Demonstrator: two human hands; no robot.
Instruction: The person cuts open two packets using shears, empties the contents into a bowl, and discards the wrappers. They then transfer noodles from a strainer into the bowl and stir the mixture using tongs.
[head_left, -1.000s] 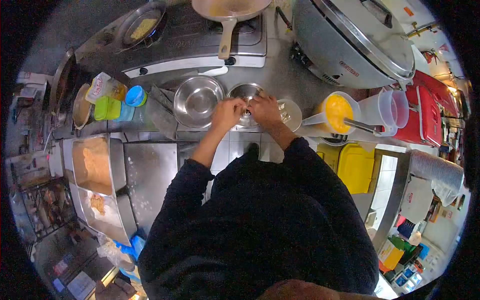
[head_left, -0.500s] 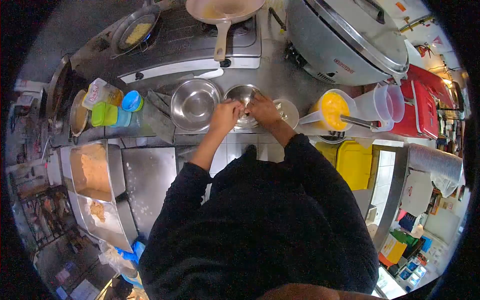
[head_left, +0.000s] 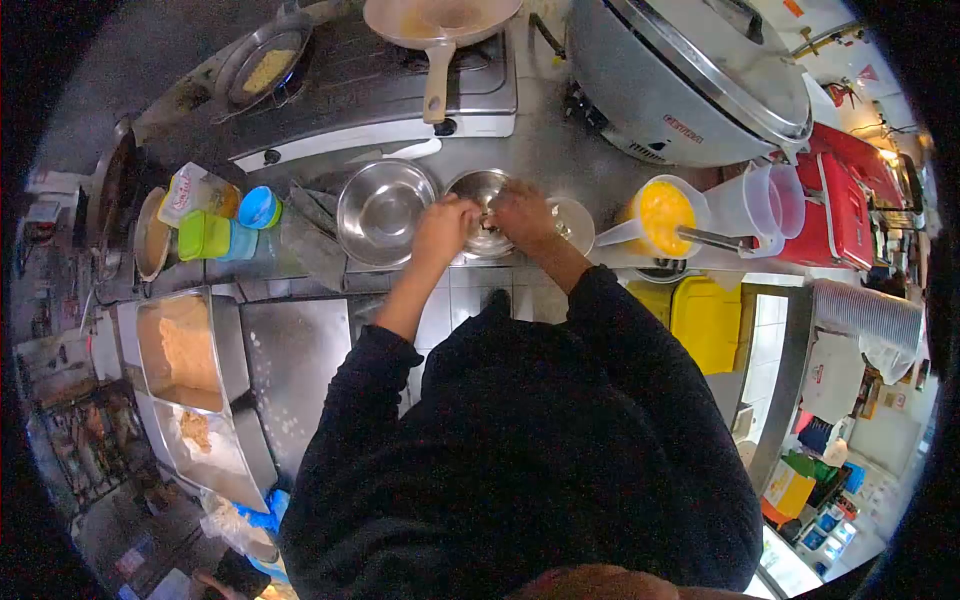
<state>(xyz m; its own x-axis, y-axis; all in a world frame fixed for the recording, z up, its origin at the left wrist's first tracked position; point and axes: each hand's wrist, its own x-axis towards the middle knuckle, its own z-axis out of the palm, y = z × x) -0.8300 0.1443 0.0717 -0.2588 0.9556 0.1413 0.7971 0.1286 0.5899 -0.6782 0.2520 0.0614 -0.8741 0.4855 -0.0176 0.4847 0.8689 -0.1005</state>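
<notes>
My left hand (head_left: 446, 226) and my right hand (head_left: 524, 213) meet over a small metal bowl (head_left: 478, 183). The fingers of both are bent and pinched together, and a small pale and dark bit shows between them, too small to name. A wider metal bowl (head_left: 385, 212) stands just left of my left hand, with nothing visible in it. Close to my right wrist is a clear bowl (head_left: 572, 222) with some whitish pieces in it, partly covered by my hand.
A jug of yellow liquid (head_left: 665, 212) holds a metal-handled tool, beside a clear plastic jug (head_left: 750, 205). Behind are a large cooker (head_left: 680, 90), a stove (head_left: 360, 110) and a pale frying pan (head_left: 438, 60). Plastic tubs (head_left: 205, 235) stand left, metal trays (head_left: 230, 350) below.
My fingers have shifted slightly over the small bowl, the left hand turning a little. The whole view has moved slightly; the bowls stay in place.
</notes>
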